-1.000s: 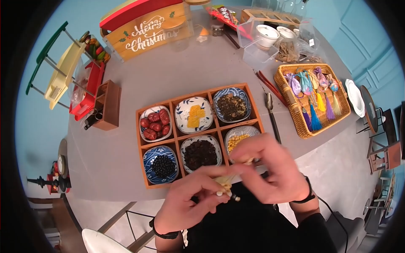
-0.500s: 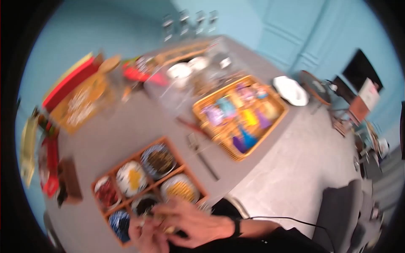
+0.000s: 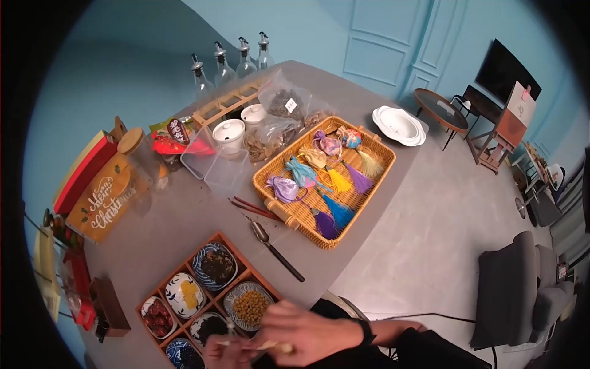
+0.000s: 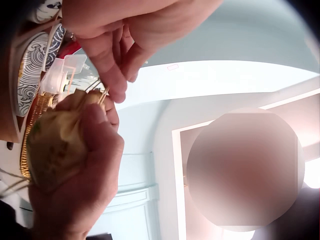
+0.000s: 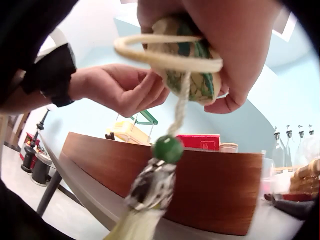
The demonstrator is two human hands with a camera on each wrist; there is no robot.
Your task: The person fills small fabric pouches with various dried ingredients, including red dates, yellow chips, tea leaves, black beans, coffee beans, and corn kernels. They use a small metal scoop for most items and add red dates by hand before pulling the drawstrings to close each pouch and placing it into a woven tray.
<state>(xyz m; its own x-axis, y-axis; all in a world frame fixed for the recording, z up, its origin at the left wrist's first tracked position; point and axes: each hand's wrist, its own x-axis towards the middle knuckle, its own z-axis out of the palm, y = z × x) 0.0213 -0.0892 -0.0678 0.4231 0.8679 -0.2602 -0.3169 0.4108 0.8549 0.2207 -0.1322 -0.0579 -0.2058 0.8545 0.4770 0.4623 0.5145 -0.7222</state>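
A cream pouch with a green pattern point(image 4: 57, 145) point(image 5: 175, 65) is gripped in my right hand point(image 3: 307, 335) point(image 4: 95, 165) point(image 5: 235, 40). The fingertips of my left hand point(image 3: 226, 352) point(image 4: 145, 30) point(image 5: 117, 90) pinch thin cords at its gathered neck. In the right wrist view, a cream cord loop point(image 5: 165, 62), a green bead point(image 5: 168, 149) and a pale tassel point(image 5: 137, 225) hang below the pouch. Both hands are close together over the front edge of the divided wooden box point(image 3: 249, 267); the pouch is mostly hidden by them in the head view.
Small bowls with dates, yellow pieces, dark dried bits and yellow beans point(image 3: 251, 307) fill the box. Beyond lie a black-handled scoop point(image 3: 276, 252) and a wicker tray point(image 3: 270, 212) of tasselled pouches. White jars, plastic bags, glass bottles and a Christmas sign point(image 3: 101, 203) stand farther back.
The head view has swung to the right, so the box now appears lower left. My hands, separated by a short gap one second ago, are now close together.
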